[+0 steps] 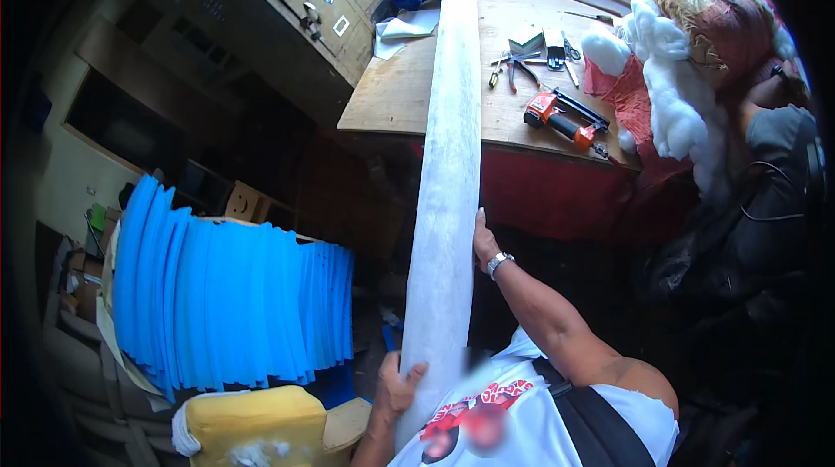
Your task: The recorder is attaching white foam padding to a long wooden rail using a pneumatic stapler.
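Observation:
A long whitish roll (448, 163) stretches away from my body, its far end resting over the wooden table. I cannot make out whether it is fabric or plastic sheeting. My left hand (400, 383) grips the roll's left side close to my shirt, with the thumb on top. Farther along, my right hand (484, 241), with a metal watch at the wrist, holds the right side; most of its fingers are hidden behind the roll. Both hands are closed on it.
On the table (391, 102) lie an orange staple gun (565, 119), pliers (524, 74) and a screwdriver (495, 77). White stuffing (678, 110) piles up at right, near a grey-sleeved arm (774, 132). Blue foam sheets (235, 293) and a yellow cushion (257, 423) stand left; lockers (322, 6) line the back.

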Demonstrator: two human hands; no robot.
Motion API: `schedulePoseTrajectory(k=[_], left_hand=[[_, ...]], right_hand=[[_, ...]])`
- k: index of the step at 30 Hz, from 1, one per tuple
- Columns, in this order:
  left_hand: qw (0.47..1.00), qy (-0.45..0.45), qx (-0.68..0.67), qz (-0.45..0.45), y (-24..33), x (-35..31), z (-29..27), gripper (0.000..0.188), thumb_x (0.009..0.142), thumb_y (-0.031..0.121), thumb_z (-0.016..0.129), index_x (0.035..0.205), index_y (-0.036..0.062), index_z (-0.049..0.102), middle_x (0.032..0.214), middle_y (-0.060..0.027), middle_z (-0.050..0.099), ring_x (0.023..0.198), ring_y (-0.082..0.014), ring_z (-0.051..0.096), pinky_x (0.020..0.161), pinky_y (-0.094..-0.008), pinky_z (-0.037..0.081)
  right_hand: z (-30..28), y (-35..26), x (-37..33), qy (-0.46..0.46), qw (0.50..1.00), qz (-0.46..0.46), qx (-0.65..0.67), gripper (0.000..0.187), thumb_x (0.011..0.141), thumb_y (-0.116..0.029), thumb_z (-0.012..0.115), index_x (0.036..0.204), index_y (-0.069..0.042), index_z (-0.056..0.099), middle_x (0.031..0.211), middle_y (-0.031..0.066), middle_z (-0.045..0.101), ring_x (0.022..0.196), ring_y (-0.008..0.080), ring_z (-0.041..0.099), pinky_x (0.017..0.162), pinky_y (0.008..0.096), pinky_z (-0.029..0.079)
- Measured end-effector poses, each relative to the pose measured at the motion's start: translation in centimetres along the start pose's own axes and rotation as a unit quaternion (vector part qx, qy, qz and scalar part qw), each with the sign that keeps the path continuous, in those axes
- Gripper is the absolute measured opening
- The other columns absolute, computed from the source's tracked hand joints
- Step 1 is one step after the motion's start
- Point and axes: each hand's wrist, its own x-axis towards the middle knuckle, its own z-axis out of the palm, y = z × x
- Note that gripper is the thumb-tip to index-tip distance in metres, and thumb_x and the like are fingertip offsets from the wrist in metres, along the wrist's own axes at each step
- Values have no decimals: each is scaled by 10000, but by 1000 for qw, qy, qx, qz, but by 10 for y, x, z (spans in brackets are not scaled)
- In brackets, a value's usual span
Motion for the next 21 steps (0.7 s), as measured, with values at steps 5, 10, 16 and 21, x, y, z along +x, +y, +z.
schedulePoseTrajectory(k=[5,10,16,21], left_hand=[[988,56,-114,84,-46,10,-21,537,930,467,703,1100,-38,632,1035,-214,667,946,-348,657,838,-425,517],[981,78,-162,74,-63,6,-20,540,920,459,725,1107,-38,628,1014,-191,673,921,-299,656,820,-398,527],[971,49,-225,60,-55,-3,-5,475,921,381,755,1105,-33,610,913,-108,653,798,-155,608,711,-316,529],[949,65,-296,88,-58,6,3,453,956,394,711,1082,-28,605,882,-90,652,783,-150,599,696,-313,517]], right_hand=[[12,24,-70,11,955,-189,-228,803,1051,-602,281,1475,69,402,1417,255,561,1328,372,528,1116,419,390],[55,44,-151,128,847,-411,-313,659,1039,-506,405,1479,-17,453,1494,251,476,1425,400,404,1140,501,359],[82,18,-197,45,636,-572,-515,603,948,-348,609,1455,-42,497,1549,175,442,1478,383,335,1194,525,269],[75,45,-202,75,676,-584,-444,588,971,-336,600,1445,-6,490,1567,209,400,1489,405,313,1204,509,285]])
